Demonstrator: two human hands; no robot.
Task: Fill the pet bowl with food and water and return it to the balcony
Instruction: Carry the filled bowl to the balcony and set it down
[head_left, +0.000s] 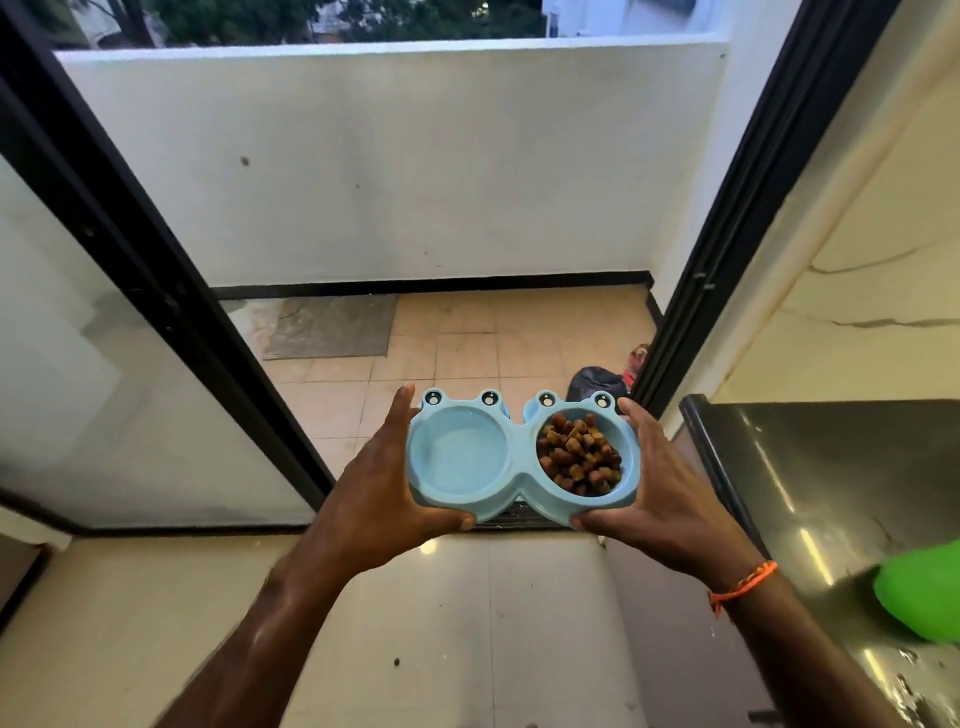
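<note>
nearest the camera, two bare forearms reached forward over the pale glossy indoor floor (467, 623), the right wrist wearing a thin orange braided bracelet (743, 584). at the right edge stood a shiny steel-topped desk (831, 493) with a bright green rounded object (919, 597) on it. the left hand (379, 483) had its grip curled round the left end of a light blue plastic double pet bowl with frog-eye bumps (519, 467), thumb under the near rim. the right hand (660, 488) gripped the right end the same way. the bowl was held level in the air above the black sliding-door track (519, 519), at the open doorway. its left well held clear water (457, 452); its right well held brown kibble pieces (579, 452). beyond lay the beige tiled balcony floor (467, 353), with a grey worn mat (332, 327) at the left and a dark bag (597, 382) by the right door frame. the white balcony wall (389, 166) closed the far side, with trees above it.
</note>
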